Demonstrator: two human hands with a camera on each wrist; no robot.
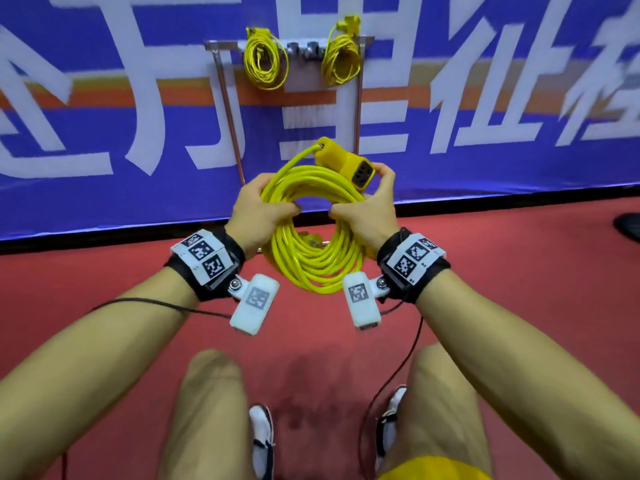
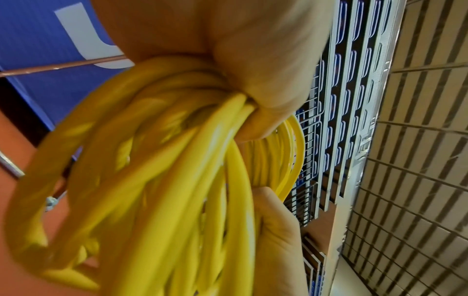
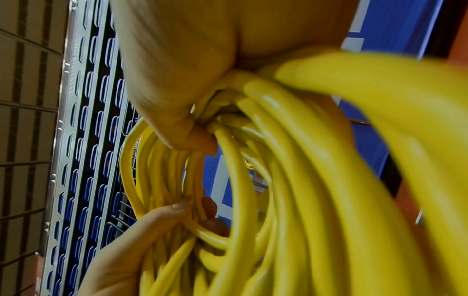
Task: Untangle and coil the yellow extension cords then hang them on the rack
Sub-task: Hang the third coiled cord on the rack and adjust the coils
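Red floor (image 1: 311, 348) runs up to a blue banner wall (image 1: 485, 81) with big white characters, a black strip along its base; open floor lies in front of the person on both sides. The rack (image 1: 227, 98), a metal frame with thin copper-coloured uprights, stands against the banner straight ahead. Two yellow coiled cords already hang from its top bar: left hung coil (image 1: 265, 60) and right hung coil (image 1: 341, 55), apart from each other, with bare pegs (image 1: 304, 50) between them. The third coiled cord (image 1: 311, 230) is held up in front of the rack, below the hung ones, not touching the frame. Left hand (image 1: 258, 211) grips the coil's left side, fingers curled round the bundled loops; the left wrist view shows the thumb (image 2: 266, 84) pressed over the strands. Right hand (image 1: 367, 211) grips the right side, thumb hooked into the loop centre, fingers wrapped round the strands and reaching the yellow socket block (image 1: 346, 161), which sits at the coil's top right with its cable end looping back in. The coil's bottom hangs free between the wrists. Both wrists carry black bands with marker tags and white camera units; thin dark cables trail down from them. The person's knees and white shoes (image 1: 261, 441) are below. A dark object (image 1: 628, 226) sits at the far right floor edge, unclear what. Wrist views show a gridded ceiling and blue slatted panels behind, blurred.
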